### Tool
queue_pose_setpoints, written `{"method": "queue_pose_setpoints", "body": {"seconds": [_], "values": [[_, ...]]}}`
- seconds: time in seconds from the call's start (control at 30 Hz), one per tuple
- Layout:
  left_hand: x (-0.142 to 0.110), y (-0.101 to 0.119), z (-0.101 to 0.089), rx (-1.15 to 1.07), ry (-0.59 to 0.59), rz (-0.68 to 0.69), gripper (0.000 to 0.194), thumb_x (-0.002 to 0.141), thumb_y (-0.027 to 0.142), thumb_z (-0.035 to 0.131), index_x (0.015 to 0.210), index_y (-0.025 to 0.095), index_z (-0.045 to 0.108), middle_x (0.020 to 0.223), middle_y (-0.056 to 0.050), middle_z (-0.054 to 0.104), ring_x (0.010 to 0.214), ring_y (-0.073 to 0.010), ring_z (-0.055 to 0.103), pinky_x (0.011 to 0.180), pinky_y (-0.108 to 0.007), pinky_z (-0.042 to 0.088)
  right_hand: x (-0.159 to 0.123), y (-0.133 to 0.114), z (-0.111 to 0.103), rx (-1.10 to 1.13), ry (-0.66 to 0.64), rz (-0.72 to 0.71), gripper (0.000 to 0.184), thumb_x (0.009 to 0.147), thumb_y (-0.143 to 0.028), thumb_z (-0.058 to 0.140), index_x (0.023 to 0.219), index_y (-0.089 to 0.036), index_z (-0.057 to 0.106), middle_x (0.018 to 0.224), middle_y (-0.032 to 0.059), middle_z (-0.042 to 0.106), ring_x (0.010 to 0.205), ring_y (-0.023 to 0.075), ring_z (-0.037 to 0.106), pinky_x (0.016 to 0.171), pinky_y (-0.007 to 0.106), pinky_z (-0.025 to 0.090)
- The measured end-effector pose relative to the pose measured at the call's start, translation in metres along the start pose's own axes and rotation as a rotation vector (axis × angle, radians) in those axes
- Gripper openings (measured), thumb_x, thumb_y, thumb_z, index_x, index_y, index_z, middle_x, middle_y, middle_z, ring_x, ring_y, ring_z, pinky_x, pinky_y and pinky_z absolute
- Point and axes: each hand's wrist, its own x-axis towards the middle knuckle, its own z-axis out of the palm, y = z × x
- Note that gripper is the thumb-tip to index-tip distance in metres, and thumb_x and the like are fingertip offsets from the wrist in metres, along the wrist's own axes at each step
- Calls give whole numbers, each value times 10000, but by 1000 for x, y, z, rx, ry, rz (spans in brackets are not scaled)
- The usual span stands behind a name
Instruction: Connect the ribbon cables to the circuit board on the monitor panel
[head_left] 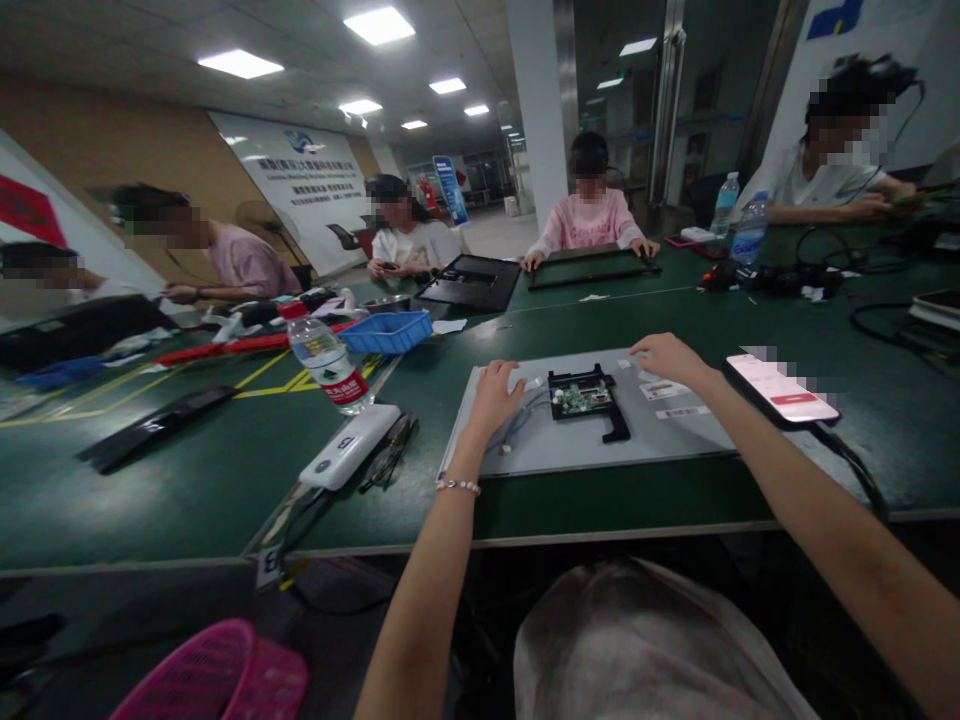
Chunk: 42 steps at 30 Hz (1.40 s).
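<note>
**Green worktable, shared room: flat grey panel between two bare hands**

Green tabletop (pixel 409 510), ceiling lights on, co-workers around it; one in pink (pixel 589 215) sits across with a black frame (pixel 592 280). From my end I see the grey panel (pixel 660 440) lying flat near the table's front edge. On it: a black bracket (pixel 616 425) around a green circuit board (pixel 583 398), thin cables (pixel 516 418) to the left, white labels (pixel 681 412) to the right.

The left hand (pixel 491 400) is over the panel's left part, thumb and fingers loosely apart, nothing visible between them. The right hand (pixel 671 360) is bent at the far side, right of the board; I can't tell how far its fingers are open, or whether they have hold of anything. Contact with the panel is unclear for both.

Handling, my guess: panel stiff, thin, light to moderate, a bit slippery on its smooth face. I'd take it by opposite side edges and keep it level. Board and cables look fragile (no pinching components, no tugging leads); the bracket's plastic-looking outer rim is the safer hold.

Phone (pixel 784 390) right of the panel, white power bank (pixel 351 447) and water bottle (pixel 330 365) left.
</note>
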Motion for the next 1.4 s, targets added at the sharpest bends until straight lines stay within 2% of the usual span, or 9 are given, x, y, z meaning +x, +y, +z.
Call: {"method": "queue_pose_setpoints", "body": {"seconds": [0.17,0.3,0.5,0.6,0.77,0.97,1.07,1.17,1.4], "values": [[-1,10,-2,-45,-93,131,319,935,348,432,1187,181,535,1213,-78,573,1162,-215,495,1029,-366,366,-1,5,0,-1,-17,-21,343,851,-299,503,1098,-142,683,1137,110,660,1015,239,607,860,312,451],[-2,15,-1,-63,-181,145,401,960,377,367,1263,151,502,1264,-91,571,1178,-215,508,1041,-360,368,4,2,10,-72,-48,-91,329,848,-339,541,1088,-164,682,1120,110,663,992,240,612,834,316,456],[-1,24,-4,-111,-191,157,440,970,407,322,1299,158,476,1311,-83,546,1220,-210,488,1066,-359,352,8,-9,16,-223,-7,-110,248,898,-271,491,948,-174,714,973,113,699,877,224,638,755,304,461],[-1,33,-6,-148,-213,188,457,967,425,324,1310,159,467,1319,-84,541,1226,-208,483,1069,-352,352,8,-16,13,-251,23,-117,253,914,-258,471,945,-168,704,954,105,699,852,211,637,736,295,461],[0,45,-5,-186,-268,275,459,948,451,368,1292,172,490,1311,-81,551,1224,-209,488,1070,-355,354,14,-44,8,-239,106,-213,285,937,-245,425,1007,-161,688,1057,111,681,962,220,623,789,295,451],[-2,49,-2,-195,-342,321,404,933,402,413,1235,167,539,1247,-94,593,1170,-223,530,1026,-372,392,34,-91,22,-321,40,-312,303,938,-215,408,1002,-128,692,1029,150,689,998,233,625,816,291,446],[-4,50,-4,-210,-354,300,402,935,401,408,1231,164,542,1239,-95,598,1150,-224,541,1012,-364,402,39,-105,30,-324,-1,-328,300,924,-184,415,955,-124,708,1006,159,692,984,241,632,809,292,448],[-4,51,-6,-224,-368,284,394,932,392,417,1235,173,542,1244,-88,597,1149,-224,540,1007,-358,403,41,-107,35,-297,-33,-315,291,916,-194,434,936,-142,719,976,143,702,955,236,643,795,279,450],[-4,53,-8,-241,-379,266,392,930,398,413,1234,187,543,1238,-78,601,1129,-223,554,983,-344,417,41,-96,38,-115,-70,-323,263,884,-226,499,1040,-181,706,1037,91,706,989,199,635,816,230,443]]}}
